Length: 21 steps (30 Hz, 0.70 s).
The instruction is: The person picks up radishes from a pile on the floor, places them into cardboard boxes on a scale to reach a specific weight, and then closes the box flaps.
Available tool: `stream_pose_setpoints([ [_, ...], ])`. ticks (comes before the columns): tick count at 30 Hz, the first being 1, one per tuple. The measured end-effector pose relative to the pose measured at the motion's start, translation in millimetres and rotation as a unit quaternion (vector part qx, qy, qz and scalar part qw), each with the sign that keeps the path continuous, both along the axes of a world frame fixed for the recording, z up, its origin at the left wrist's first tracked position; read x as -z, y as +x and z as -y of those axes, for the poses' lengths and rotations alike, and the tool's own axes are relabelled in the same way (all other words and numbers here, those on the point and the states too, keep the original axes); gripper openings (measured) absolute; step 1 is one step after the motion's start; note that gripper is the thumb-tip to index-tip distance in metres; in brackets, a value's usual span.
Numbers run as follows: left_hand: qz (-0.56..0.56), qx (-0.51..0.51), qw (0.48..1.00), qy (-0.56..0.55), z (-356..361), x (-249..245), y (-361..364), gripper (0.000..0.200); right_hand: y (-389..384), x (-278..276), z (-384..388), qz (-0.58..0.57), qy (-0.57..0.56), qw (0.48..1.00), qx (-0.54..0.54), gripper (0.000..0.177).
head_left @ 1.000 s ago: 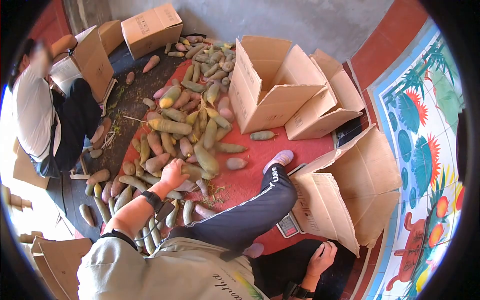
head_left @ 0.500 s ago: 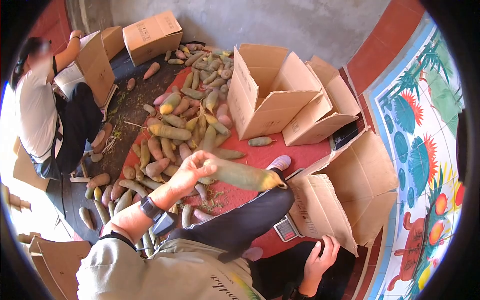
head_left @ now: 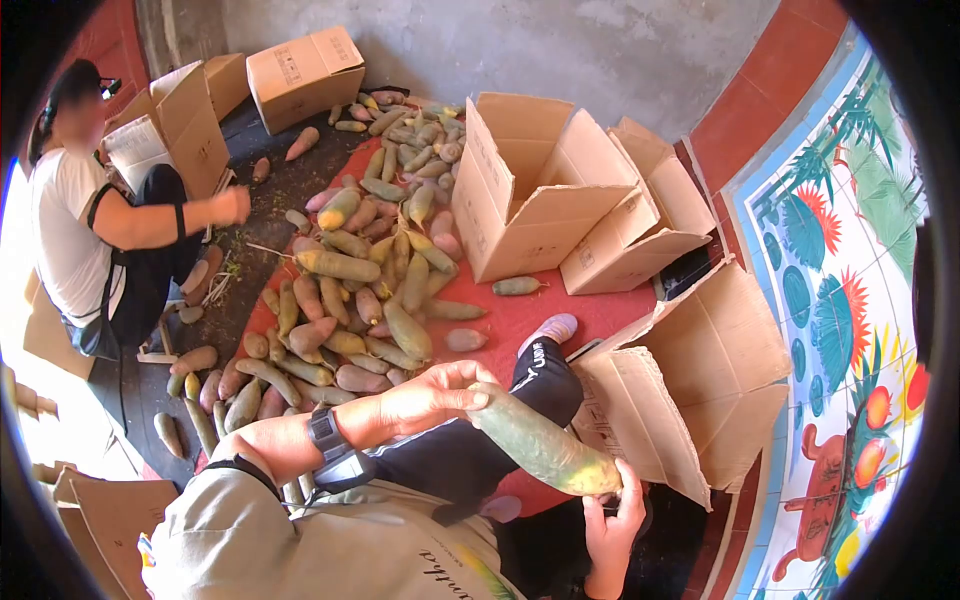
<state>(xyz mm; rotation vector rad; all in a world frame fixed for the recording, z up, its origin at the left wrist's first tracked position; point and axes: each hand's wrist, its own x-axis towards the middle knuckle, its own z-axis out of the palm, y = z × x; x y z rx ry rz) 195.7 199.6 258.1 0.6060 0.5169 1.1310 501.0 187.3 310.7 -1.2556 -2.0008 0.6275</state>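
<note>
A long green radish with a yellowish end is stretched between my two hands above my lap. At its far left tip, my left hand pinches it with thumb and fingers. Around the yellow end, my right hand has its fingers closed. Beyond my left hand lies a pile of green and reddish radishes on a red mat. An open cardboard box stands beside my knee, just past my right hand.
Two more open boxes stand at the back by the grey wall. A co-worker sits at the left, near several boxes, one arm stretched toward the pile. A painted tile wall bounds the right side.
My left hand has lowered the radish toward my lap. My right hand has come off the box flap and closed on the radish's yellow end. The co-worker's arm has swung toward the pile.
</note>
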Motion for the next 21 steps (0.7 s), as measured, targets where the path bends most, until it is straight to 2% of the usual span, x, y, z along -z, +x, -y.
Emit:
stream_pose_setpoints([
  [1, 0.001, 0.001, 1.0, 0.0, -0.8, 2.8, 2.9, 0.029, 4.2, 3.6, 0.2, 0.001, 0.0, 1.0, 0.001, 0.054],
  [3, -0.002, 0.011, 1.0, 0.025, -2.4, 8.7, 8.4, 0.029, 5.8, 5.7, 1.3, -0.103, -0.094, 0.99, 0.018, 0.047],
  [4, -0.001, 0.015, 1.0, 0.017, -2.7, 8.7, 9.3, 0.029, -1.7, -5.8, 5.1, -0.156, -0.121, 0.98, 0.034, 0.038],
  [5, 0.0, 0.014, 1.0, 0.016, -3.6, 9.6, 10.5, 0.029, 0.2, -7.9, 7.2, -0.155, -0.122, 0.98, 0.034, 0.038],
  [7, 0.045, 0.038, 0.998, 0.003, -6.8, 13.0, 13.3, 0.03, 6.2, -8.0, 9.4, -0.203, -0.104, 0.972, 0.062, 0.031],
  [8, 0.045, 0.038, 0.998, 0.002, -7.4, 15.0, 15.0, 0.03, 7.7, -6.1, 8.1, -0.203, -0.05, 0.976, 0.064, 0.028],
  [12, 0.05, 0.089, 0.995, -0.023, -8.8, 20.4, 23.7, 0.036, 9.9, -15.0, 6.3, -0.262, -0.008, 0.963, 0.067, 0.018],
  [14, 0.048, 0.139, 0.989, -0.017, -9.6, 25.1, 28.7, 0.04, 6.9, -26.6, 6.7, -0.268, -0.004, 0.959, 0.086, 0.017],
  [19, 0.042, 0.175, 0.984, -0.014, -13.3, 25.2, 39.4, 0.041, 3.5, -53.6, 3.0, -0.277, 0.028, 0.951, 0.135, 0.015],
  [20, 0.054, 0.17, 0.984, 0.005, -15.0, 26.5, 39.4, 0.041, 3.7, -59.9, 0.6, -0.266, 0.036, 0.946, 0.183, 0.016],
  [21, 0.065, 0.165, 0.984, 0.025, -16.0, 27.4, 39.1, 0.042, 2.0, -64.5, -7.8, -0.254, 0.14, 0.937, 0.196, 0.017],
])
